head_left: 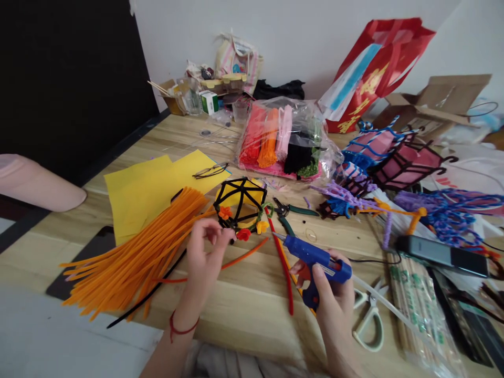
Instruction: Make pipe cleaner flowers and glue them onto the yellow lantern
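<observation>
My right hand (334,299) is wrapped round a blue hot glue gun (311,253), its nozzle directed left and a long glue stick trailing out behind. My left hand (207,249) is pinched just in front of a small black-framed lantern (241,202) with yellow panels. What those fingers hold, if anything, is too small to make out; a dark bit shows by the fingertips. Along the lantern's lower part sit an orange flower (225,212), a red flower (244,234) and a yellow flower (262,227). The gun's tip is apart from the lantern, to its right.
Orange pipe cleaners (145,247) fan out at the left, beside yellow sheets (137,189). Green-handled pliers (289,212) lie behind the gun, scissors (370,320) right of my right hand. A bag of pipe cleaners (283,139) and finished lanterns (409,163) stand farther back.
</observation>
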A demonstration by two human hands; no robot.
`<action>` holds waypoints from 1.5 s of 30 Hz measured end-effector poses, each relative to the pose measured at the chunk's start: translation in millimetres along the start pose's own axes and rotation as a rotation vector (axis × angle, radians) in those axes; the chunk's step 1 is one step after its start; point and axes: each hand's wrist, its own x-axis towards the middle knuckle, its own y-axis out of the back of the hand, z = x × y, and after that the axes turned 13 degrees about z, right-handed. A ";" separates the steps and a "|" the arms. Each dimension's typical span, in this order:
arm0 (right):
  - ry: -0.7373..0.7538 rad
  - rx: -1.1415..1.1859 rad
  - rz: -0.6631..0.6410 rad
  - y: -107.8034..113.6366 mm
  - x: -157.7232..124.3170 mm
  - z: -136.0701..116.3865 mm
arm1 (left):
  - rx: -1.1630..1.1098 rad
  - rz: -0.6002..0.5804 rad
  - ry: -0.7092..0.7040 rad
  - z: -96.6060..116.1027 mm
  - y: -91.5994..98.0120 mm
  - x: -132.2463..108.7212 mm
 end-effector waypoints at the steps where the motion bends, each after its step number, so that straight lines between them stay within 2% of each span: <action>1: -0.004 0.003 0.005 0.2 0.1 0.5 | -0.039 0.047 0.056 -1.5 1.1 2.5; 3: -0.006 0.008 0.010 0.9 -0.1 2.4 | -0.045 0.083 0.098 -4.5 2.8 9.9; 6: 0.020 -0.044 0.018 3.1 -0.6 8.4 | -0.045 0.035 0.154 -8.0 2.6 23.3; 8: 0.089 -0.149 0.036 6.3 0.4 14.3 | -0.050 0.001 0.192 -10.7 1.3 30.2; 16: 0.661 -0.694 0.042 35.5 31.8 30.8 | -0.207 -0.005 0.379 -26.2 -0.6 32.3; 19: 0.794 -0.953 -0.099 51.7 50.9 33.5 | -0.266 -0.007 0.415 -27.0 0.5 25.3; 21: 0.823 -1.063 -0.213 62.6 62.2 38.6 | -0.297 -0.044 0.443 -26.4 1.6 19.8; 24: 0.848 -1.176 -0.256 75.4 73.2 50.8 | -0.331 -0.134 0.505 -24.7 2.8 12.0; 27: 0.858 -1.214 -0.293 78.8 74.4 57.7 | -0.359 -0.181 0.558 -22.3 1.4 6.7; 30: 0.921 -1.200 -0.224 65.1 66.0 47.3 | -0.385 -0.175 0.596 -20.2 -2.8 4.2; 32: 0.952 -1.079 -0.185 43.7 57.2 31.5 | -0.409 -0.155 0.625 -20.3 -6.4 3.0; 35: 0.966 -0.766 -0.378 -1.8 46.6 5.4 | -0.452 -0.119 0.690 -22.6 -11.9 0.8; 37: 0.974 -0.702 -0.548 -33.8 44.9 -7.4 | -0.479 -0.101 0.750 -23.9 -14.8 -0.8; 41: 0.951 -0.841 -0.758 -79.7 54.3 -16.4 | -0.531 -0.070 0.868 -22.9 -18.4 -2.1; 45: 0.891 -0.935 -0.779 -95.8 65.4 -14.2 | -0.579 -0.038 0.948 -19.8 -22.3 -2.8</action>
